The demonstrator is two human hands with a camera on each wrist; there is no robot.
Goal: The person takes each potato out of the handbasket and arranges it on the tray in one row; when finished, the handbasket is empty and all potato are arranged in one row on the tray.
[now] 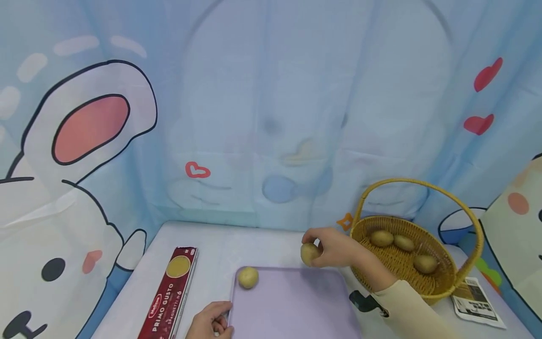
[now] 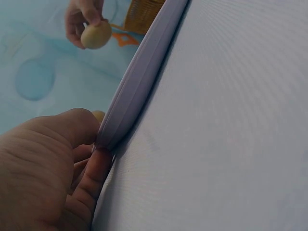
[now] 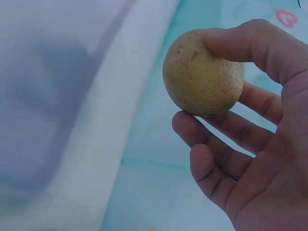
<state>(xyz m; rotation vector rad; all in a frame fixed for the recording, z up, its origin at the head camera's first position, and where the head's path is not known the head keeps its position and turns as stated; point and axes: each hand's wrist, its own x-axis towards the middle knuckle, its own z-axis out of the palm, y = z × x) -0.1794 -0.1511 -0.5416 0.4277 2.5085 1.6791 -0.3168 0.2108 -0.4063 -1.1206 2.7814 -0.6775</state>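
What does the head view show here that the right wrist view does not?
Only the head view shows the wicker basket holding three potatoes, the spaghetti box, a second potato on the lilac tray, the printed packet and the left hand at the tray's near corner. Only the right wrist view shows the speckled skin of the held potato and the fingers curled around it. Both show the right hand holding that potato beside the tray.

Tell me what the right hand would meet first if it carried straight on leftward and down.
Probably the flat lilac tray, near its far edge; depth is unclear. The right hand holds a round tan potato.
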